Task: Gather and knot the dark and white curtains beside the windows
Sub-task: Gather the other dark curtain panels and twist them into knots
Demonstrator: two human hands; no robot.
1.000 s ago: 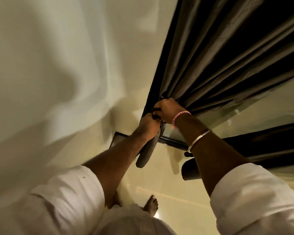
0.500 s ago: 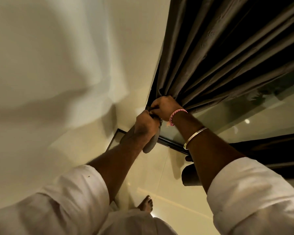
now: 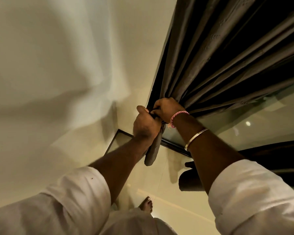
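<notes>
A dark grey-brown curtain (image 3: 227, 53) hangs in folds at the upper right and narrows to a bunch where both hands meet. My right hand (image 3: 166, 108) is closed around the gathered folds at the top of the bunch. Just below and left of it, my left hand (image 3: 145, 126) grips the loose end of the same curtain, whose tail (image 3: 153, 150) hangs down under my fist. The knot itself is hidden between my hands. No white curtain can be made out.
A cream wall (image 3: 58, 73) fills the left. Window glass (image 3: 244, 122) in a dark frame (image 3: 173, 146) lies behind my right arm. Below are a glossy tiled floor (image 3: 173, 211), a bare foot (image 3: 147, 205) and a dark object (image 3: 188, 182).
Both hands have stayed clamped on the curtain bunch. The hanging tail was pulled up short half a second ago and now hangs longer below my left fist.
</notes>
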